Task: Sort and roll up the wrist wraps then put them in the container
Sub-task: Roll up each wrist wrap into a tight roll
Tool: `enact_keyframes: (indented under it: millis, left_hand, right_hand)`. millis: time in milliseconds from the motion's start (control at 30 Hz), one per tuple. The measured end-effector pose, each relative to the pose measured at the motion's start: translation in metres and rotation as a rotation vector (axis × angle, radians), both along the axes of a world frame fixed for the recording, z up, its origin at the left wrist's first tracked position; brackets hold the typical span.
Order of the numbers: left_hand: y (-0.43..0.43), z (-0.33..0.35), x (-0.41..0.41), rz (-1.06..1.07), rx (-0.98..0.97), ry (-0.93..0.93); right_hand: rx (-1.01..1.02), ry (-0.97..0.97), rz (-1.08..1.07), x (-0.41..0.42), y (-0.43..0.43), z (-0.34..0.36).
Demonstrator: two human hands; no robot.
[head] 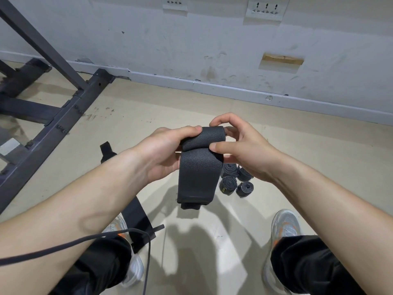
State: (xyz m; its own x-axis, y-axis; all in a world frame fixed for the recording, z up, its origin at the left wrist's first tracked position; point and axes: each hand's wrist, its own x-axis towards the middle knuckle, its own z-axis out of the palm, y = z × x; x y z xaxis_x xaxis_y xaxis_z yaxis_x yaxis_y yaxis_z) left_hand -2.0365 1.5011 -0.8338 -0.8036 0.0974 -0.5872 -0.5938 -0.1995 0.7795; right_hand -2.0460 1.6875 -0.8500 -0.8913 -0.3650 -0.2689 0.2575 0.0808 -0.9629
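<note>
A dark grey wrist wrap [200,169] is held in mid-air at the centre of the view, its top end rolled over and its tail hanging down. My left hand [163,152] grips the roll from the left, thumb on top. My right hand [240,145] pinches the roll from the right with thumb and curled fingers. Several rolled wraps [236,179] stand bunched on the floor just behind and right of the hanging tail. Another unrolled black wrap [136,213] lies flat on the floor under my left forearm. No container is in view.
A dark metal gym frame [63,116] stands on the floor at the left. A white wall with skirting [212,86] runs across the back. My two shoes [285,224] and black trouser legs are at the bottom, and a thin black cord [146,252] hangs by my left leg.
</note>
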Motion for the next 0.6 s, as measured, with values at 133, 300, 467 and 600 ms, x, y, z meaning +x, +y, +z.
enact_keyframes:
  millis: [133,300,467,600]
  left_hand:
    - [-0.002,0.001,-0.001,-0.021,-0.003,0.048]
    - [-0.004,0.002,-0.001,-0.008,-0.008,0.075]
    - [-0.007,-0.005,0.001,-0.033,-0.077,0.123]
    - [0.004,-0.014,0.009,-0.139,-0.229,0.113]
  right_hand:
    - [0.01,-0.164,0.003,0.0,-0.002,0.0]
    - [0.024,-0.116,-0.008,0.0,-0.008,-0.004]
    - [-0.057,-0.085,-0.074,0.001,-0.008,-0.005]
    - [-0.058,-0.092,-0.14,0.003,-0.009,-0.007]
